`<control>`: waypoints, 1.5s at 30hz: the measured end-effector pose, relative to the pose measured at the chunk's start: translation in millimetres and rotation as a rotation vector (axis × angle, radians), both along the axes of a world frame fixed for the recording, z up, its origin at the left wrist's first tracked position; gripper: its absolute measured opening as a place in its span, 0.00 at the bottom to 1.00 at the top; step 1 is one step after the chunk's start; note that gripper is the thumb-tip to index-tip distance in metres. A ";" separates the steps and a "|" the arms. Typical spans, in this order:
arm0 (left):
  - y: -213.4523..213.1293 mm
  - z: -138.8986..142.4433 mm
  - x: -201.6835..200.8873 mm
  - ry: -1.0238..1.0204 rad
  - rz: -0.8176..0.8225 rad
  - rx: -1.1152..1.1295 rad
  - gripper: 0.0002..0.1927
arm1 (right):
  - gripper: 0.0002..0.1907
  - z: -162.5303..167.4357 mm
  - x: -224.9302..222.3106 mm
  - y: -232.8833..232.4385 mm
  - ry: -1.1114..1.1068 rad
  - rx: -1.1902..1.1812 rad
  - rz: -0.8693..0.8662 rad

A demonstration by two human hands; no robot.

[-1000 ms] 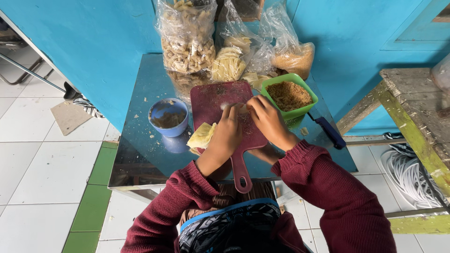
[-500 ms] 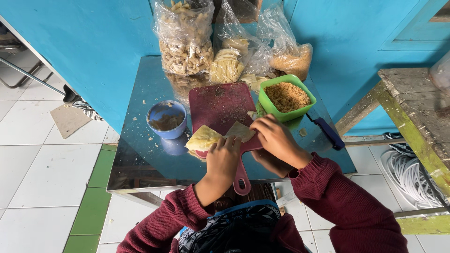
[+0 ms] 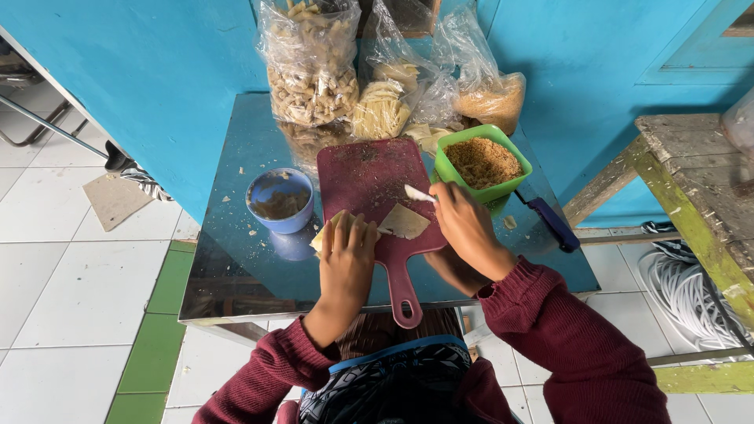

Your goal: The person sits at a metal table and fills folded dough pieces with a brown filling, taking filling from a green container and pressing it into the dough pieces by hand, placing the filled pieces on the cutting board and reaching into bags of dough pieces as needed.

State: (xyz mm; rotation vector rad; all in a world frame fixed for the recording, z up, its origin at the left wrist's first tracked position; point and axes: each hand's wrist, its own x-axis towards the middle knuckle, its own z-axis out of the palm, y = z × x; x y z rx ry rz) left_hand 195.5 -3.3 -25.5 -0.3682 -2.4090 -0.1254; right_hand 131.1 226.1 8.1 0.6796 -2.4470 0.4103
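1. While the left hand point(image 3: 348, 250) lies flat, fingers pressed together on a stack of pale wrappers point(image 3: 330, 230) at the near left edge of the dark red cutting board point(image 3: 369, 177), one loose wrapper point(image 3: 404, 222) sits just to its right
2. The right hand point(image 3: 465, 228) pinches a small white spoon point(image 3: 419, 194), tip pointing left, just beyond that wrapper
3. The right hand is nearer the green tub of brown crumbs point(image 3: 481, 162), on its far side; the blue bowl point(image 3: 280, 201) sits left of the board

Left hand point(image 3: 346, 255) covers pale wrapper point(image 3: 328, 229) (mostly); bags point(image 3: 314, 71) cut off top.
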 end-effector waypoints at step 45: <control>-9.6 -12.1 -3.9 -0.041 -0.218 0.037 0.22 | 0.28 -6.2 4.8 -17.1 0.301 0.459 0.255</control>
